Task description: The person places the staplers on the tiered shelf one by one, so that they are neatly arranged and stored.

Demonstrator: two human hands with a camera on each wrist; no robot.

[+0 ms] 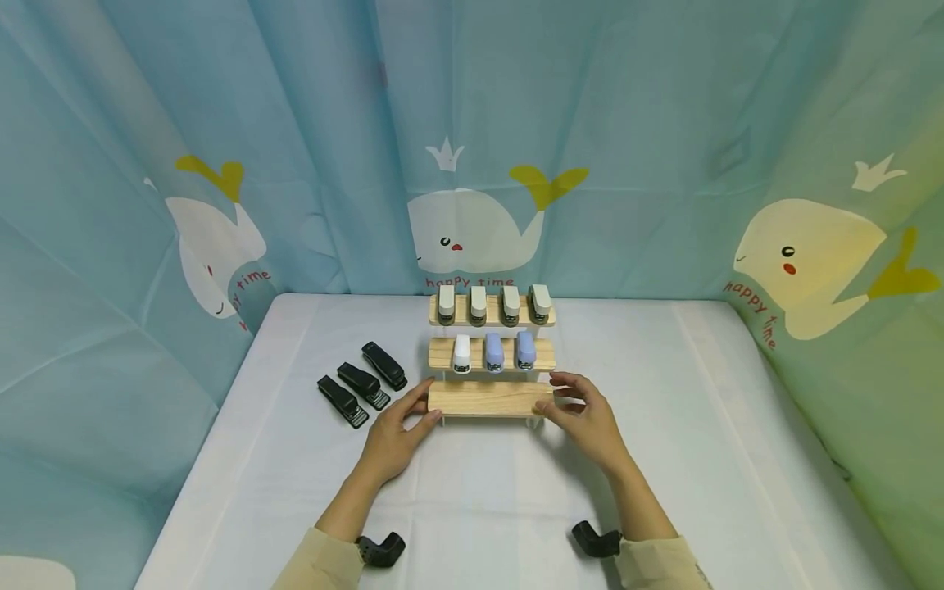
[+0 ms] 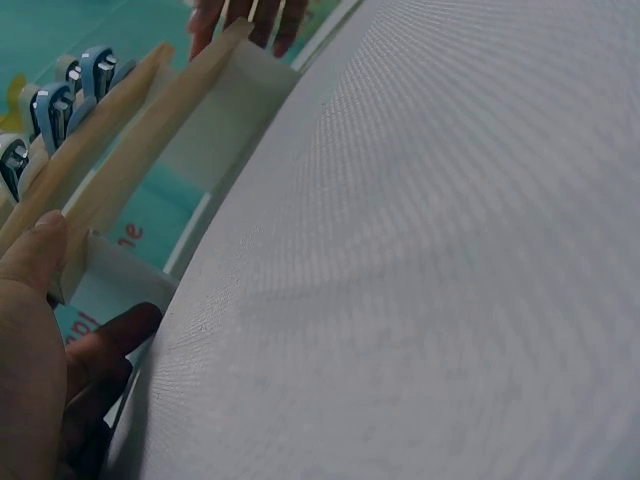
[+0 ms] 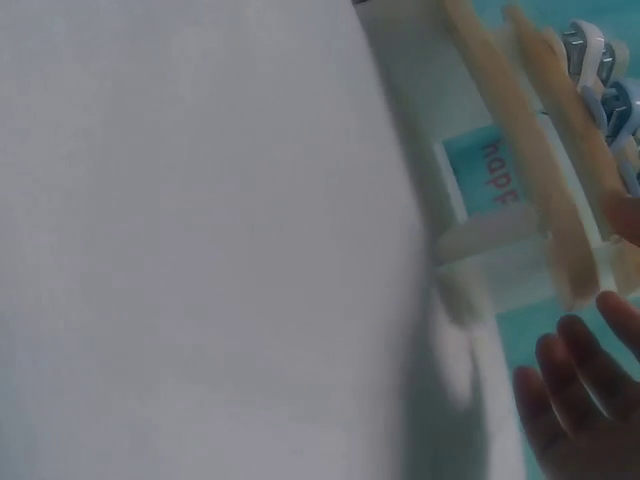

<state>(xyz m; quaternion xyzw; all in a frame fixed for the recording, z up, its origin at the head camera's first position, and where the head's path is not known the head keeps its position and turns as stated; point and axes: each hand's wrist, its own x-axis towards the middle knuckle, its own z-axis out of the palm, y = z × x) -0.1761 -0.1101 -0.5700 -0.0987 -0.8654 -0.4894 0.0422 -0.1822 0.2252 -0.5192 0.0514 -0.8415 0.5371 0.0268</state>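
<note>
A three-tier wooden display stand (image 1: 487,400) stands on the table, its lowest shelf bare. My left hand (image 1: 391,438) holds that shelf's left end; in the left wrist view the thumb (image 2: 38,245) rests on the wood and the fingers lie beside the pale support. At the shelf's right end is my right hand (image 1: 593,430), its thumb over the corner and its fingers (image 3: 570,385) extended and spread. The middle tier carries a white mini stapler (image 1: 461,352) and two blue mini staplers (image 1: 494,351). Several off-white mini staplers (image 1: 478,305) line the top tier.
Three black staplers (image 1: 359,385) lie slanted on the white tablecloth (image 1: 472,508), left of the stand. Behind the table hangs a blue curtain (image 1: 634,123) printed with whales. A black curved piece (image 1: 382,549) juts from each wrist.
</note>
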